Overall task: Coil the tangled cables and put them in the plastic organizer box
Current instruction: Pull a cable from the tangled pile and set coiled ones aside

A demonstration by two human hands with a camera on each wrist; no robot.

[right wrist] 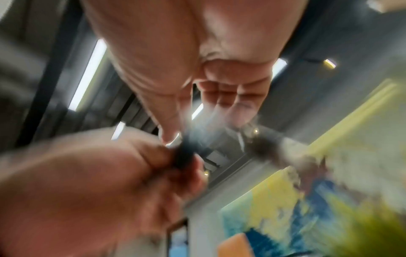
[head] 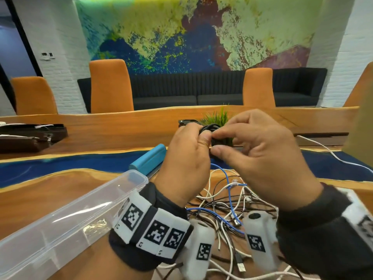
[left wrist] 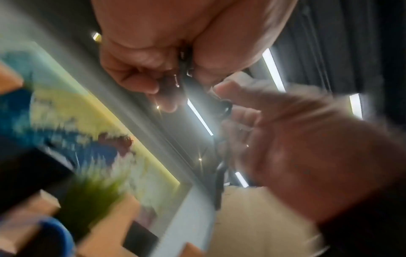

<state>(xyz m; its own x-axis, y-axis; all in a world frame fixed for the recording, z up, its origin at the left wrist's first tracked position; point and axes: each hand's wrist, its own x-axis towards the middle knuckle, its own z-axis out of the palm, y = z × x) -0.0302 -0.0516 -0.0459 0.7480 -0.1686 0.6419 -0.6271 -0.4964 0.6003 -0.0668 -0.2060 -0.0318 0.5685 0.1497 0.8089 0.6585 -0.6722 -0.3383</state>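
Above the desk [head: 60, 190], in the head view, both hands are raised and meet around a small black coil [head: 212, 130]. The left hand [head: 187, 156] has its fingers curled round the coil, and the right hand [head: 260, 156] pinches it from the other side with thumb and forefinger. Only this view shows the rest of the work: a tangle [head: 228, 203] of white, black and blue cables lies on the desk under the wrists, and the clear box [head: 66, 217] stands open just left of the left wrist, with a blue case [head: 149, 160] beyond its far end. A green plant [head: 218, 117] stands behind the hands. The left wrist view looks up from below and shows what the head view does not: a short dark piece with a metal glint [left wrist: 183, 74] between the curled left fingers [left wrist: 134, 76], and a small black loop [left wrist: 227, 106] at the right fingertips [left wrist: 222, 89]. The right wrist view is very blurred; a dark bundle [right wrist: 184, 156] sits between the two hands, but its form cannot be made out. Most of the coil is hidden by the fingers in every view, and the near part of the tangle is covered by the wrist cameras.
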